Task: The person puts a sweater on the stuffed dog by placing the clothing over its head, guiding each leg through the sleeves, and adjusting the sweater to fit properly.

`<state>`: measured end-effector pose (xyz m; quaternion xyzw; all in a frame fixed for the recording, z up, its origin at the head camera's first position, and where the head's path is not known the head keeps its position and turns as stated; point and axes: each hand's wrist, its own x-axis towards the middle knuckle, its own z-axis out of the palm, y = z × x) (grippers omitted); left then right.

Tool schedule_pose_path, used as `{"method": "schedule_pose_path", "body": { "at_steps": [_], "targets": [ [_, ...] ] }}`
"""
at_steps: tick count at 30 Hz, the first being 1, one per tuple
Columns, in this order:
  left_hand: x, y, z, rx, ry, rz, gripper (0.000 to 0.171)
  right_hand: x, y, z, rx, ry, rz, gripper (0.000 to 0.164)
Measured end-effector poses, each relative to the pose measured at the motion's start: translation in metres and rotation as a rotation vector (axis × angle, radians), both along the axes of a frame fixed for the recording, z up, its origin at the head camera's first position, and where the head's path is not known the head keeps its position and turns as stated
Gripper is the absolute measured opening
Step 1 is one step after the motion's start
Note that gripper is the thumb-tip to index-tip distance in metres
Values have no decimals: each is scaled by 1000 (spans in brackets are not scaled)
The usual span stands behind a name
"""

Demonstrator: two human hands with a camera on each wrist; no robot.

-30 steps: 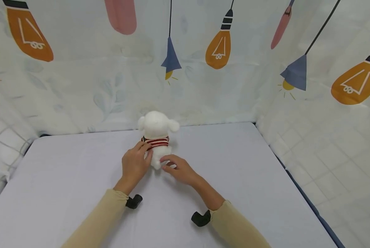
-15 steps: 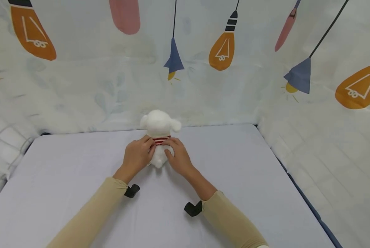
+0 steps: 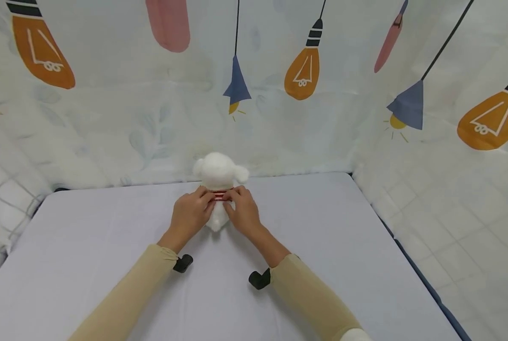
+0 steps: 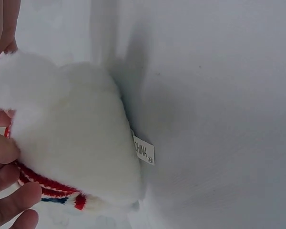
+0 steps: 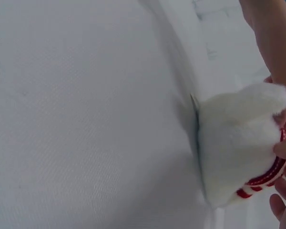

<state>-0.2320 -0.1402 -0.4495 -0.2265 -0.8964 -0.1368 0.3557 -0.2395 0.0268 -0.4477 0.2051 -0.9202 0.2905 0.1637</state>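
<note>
A white plush toy [image 3: 217, 170] with floppy ears sits upright at the back of the table, its back towards me. Round its body is a red-and-white striped knit sweater [image 3: 218, 194]. My left hand [image 3: 190, 214] pinches the sweater's lower edge on the left side. On the right side, the thumb and fingers of my right hand [image 3: 244, 213] pinch the same edge. In the left wrist view a white label [image 4: 144, 150] sticks out from the plush bottom, and a blue stripe shows on the sweater [image 4: 50, 187]. The toy's front is hidden.
A white cloth covers the table [image 3: 109, 222]. Behind it hangs a pale curtain [image 3: 185, 118] printed with bulbs and lamps, close to the toy's head. A black wrist mount [image 3: 183, 263] shows below my left sleeve, another mount [image 3: 259, 279] beside my right one.
My right hand has risen from beside the toy's lower body to the sweater and now pinches its edge. The left hand stays at the sweater. The toy has hardly moved.
</note>
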Motion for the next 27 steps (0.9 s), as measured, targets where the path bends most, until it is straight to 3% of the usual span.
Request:
{"method": "schedule_pose_path", "body": {
  "at_steps": [6,12,17,21,27],
  "targets": [
    [-4,2,-5,-15,-11,24,8,-6,-4,-7,-17,130,-45,4],
    [-6,2,-4,-6,8,22,10,-14,-4,-8,-3,159,-38,5],
    [-2,1,-4,-10,-5,19,15,-12,-4,-9,60,90,-38,8],
    [0,0,-4,-2,-22,29,24,-7,-3,-7,46,-37,4,10],
    [-1,6,-2,-25,51,53,13,3,6,-3,11,-128,129,9]
  ]
}}
